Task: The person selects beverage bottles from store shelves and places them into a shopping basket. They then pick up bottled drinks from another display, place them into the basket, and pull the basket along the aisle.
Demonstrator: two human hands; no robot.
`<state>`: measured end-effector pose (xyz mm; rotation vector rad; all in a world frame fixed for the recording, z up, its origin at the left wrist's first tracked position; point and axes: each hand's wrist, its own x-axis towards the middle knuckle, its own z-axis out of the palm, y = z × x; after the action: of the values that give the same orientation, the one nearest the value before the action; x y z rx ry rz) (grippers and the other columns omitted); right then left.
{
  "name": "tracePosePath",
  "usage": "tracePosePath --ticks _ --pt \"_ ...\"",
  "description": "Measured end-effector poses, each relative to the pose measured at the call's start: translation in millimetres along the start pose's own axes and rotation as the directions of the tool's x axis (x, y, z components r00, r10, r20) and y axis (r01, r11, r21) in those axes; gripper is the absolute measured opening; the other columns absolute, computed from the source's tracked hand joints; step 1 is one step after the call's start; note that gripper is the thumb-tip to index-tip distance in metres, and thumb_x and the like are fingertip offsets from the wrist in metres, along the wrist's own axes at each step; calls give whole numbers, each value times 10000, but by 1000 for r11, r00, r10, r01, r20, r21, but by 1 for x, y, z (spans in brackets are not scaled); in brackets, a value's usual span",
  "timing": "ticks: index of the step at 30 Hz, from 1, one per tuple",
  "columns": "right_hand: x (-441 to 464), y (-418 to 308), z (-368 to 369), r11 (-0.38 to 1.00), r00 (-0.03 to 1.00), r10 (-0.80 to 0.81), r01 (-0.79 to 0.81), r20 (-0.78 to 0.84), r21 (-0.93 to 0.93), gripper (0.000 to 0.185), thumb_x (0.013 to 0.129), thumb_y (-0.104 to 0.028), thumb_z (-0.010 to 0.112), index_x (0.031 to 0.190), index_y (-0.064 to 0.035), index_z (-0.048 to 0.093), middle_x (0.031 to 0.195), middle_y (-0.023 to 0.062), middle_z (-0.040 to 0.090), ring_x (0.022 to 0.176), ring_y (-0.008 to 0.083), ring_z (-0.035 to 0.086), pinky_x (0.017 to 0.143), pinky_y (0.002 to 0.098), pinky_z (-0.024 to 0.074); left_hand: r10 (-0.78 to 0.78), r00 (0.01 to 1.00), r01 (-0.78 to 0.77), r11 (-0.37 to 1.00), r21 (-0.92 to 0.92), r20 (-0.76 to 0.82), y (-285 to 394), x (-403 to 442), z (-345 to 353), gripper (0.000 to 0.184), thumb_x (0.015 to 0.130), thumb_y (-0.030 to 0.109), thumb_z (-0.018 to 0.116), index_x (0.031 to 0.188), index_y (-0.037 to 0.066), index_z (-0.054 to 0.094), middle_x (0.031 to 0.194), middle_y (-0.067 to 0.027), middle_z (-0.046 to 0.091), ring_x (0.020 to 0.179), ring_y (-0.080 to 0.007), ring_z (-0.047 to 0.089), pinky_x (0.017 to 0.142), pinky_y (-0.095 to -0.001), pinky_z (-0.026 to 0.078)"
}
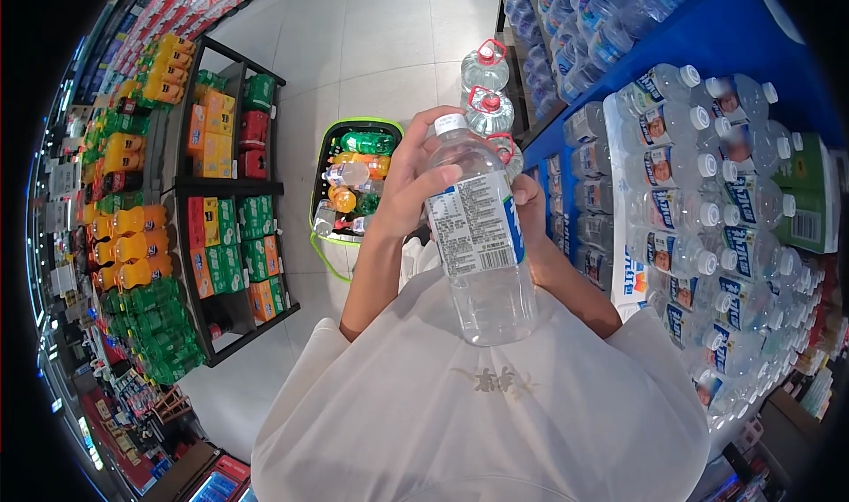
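A large clear bottle (482, 237) with a white cap stands nearly upright in front of my chest, its printed label and barcode facing me. My left hand (420, 179) is wrapped round its upper left side near the neck, the thumb lying across the front above the label. On the bottle's right side, my right hand (528, 206) grips it from behind; most of its fingers are hidden by the bottle. Beyond my left hand, a black basket with a green rim (358, 123) sits on the floor, holding several bottles of green, orange and clear drinks.
Shelves with boxed drinks (212, 135) and orange and green bottles (141, 245) line the left. Large water jugs with red handles (486, 64) stand on the floor ahead. Rows of clear bottles (663, 166) fill the blue display (743, 33) at right.
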<state>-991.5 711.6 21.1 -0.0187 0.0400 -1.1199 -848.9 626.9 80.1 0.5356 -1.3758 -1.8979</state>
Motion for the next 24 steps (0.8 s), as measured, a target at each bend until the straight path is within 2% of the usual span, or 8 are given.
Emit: tracePosePath --ticks 3,9,12,24 --pt "-1 -2 -4 999 999 -34 34 -15 -17 609 685 -224 484 1162 150 540 1103 271 641 946 345 672 868 421 556 -17 998 24 992 -123 57 2 1 -1 658 781 156 652 1360 18 373 1183 -196 571 1124 -261 554 972 -369 422" --pt "-1 -6 -3 1000 1000 -12 11 28 24 605 689 -224 490 1164 147 540 1108 266 640 959 341 670 876 417 554 -20 997 28 993 -113 70 0 6 -1 653 784 156 655 1359 23 376 1182 -196 571 1124 -261 555 965 -365 427" --pt "-1 -7 -5 999 999 -42 41 -7 -24 605 692 -224 492 1167 147 539 1116 265 638 962 344 669 879 423 552 -24 998 31 993 -116 65 3 8 2 652 784 154 655 1359 23 377 1186 -196 570 1127 -259 555 963 -363 428" --pt "9 -10 7 1000 1000 6 -6 26 -18 647 674 -251 496 1201 123 532 1135 263 632 981 352 661 891 435 541 -17 999 22 990 -138 43 4 10 -4 647 785 137 641 1362 20 371 1184 -199 569 1123 -257 555 958 -362 432"
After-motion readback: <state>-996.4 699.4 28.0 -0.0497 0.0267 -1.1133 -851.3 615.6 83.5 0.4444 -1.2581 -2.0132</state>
